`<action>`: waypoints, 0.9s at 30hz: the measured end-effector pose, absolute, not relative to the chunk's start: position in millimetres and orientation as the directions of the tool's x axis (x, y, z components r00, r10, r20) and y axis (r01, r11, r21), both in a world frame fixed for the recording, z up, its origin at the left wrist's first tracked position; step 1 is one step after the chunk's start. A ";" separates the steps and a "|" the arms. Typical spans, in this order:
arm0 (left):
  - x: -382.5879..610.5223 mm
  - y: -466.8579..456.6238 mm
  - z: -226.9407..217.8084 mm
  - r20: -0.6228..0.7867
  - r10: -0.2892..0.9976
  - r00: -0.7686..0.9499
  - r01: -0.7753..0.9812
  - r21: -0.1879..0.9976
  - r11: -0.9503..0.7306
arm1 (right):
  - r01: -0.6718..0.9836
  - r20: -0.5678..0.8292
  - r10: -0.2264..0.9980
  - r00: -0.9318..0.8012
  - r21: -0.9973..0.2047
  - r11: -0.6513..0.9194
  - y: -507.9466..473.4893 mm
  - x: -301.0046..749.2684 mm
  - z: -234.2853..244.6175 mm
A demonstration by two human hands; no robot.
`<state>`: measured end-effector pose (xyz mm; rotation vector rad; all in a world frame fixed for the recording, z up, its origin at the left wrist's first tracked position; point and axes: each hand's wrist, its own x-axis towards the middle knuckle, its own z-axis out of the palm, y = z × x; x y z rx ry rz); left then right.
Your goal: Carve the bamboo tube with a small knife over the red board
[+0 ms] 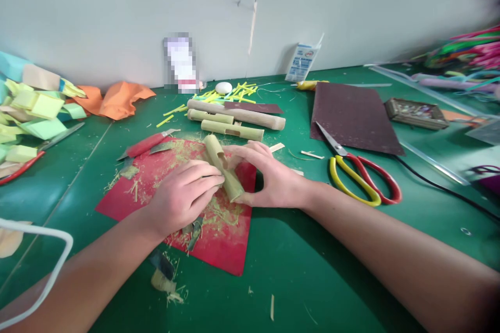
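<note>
A short bamboo tube (231, 185) with a notch cut in its side lies slanted over a red sheet (230, 250) strewn with pale shavings. My right hand (269, 171) grips it from the right, thumb at the near end and fingers by the notch. From the left, my left hand (189, 187) reaches to the notch with its fingers pressed together; whatever is pinched at the fingertips is hidden. Behind the sheet lie another notched bamboo tube (250, 132) and a thicker wooden rod (258, 117). A red-handled craft knife (146, 144) rests on the sheet's far left.
Scissors (357, 169) with red and yellow handles lie right, touching a dark sandpaper sheet (351, 114). A small tray (416, 113) and a black cable (437, 179) are farther right. Folded paper pieces (35, 109) pile up left. A phone (182, 62) and a drink carton (302, 62) lean against the wall.
</note>
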<state>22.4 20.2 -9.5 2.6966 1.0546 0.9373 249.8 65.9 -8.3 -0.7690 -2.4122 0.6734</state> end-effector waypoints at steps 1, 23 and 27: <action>22.6 20.4 -9.5 0.504 0.654 0.565 0.590 0.307 -0.746 | 0.386 0.328 0.634 -0.700 -0.574 0.722 66.3 249.5 -8.4; 18.3 25.7 -12.9 0.304 0.953 -0.019 0.413 0.870 -0.269 | 0.403 0.353 0.619 -0.702 -0.519 0.753 66.2 241.8 -11.4; 22.6 20.7 -6.2 0.471 0.873 0.124 0.594 0.669 -0.446 | 0.441 0.321 0.626 -0.711 -0.489 0.752 65.4 241.4 -11.6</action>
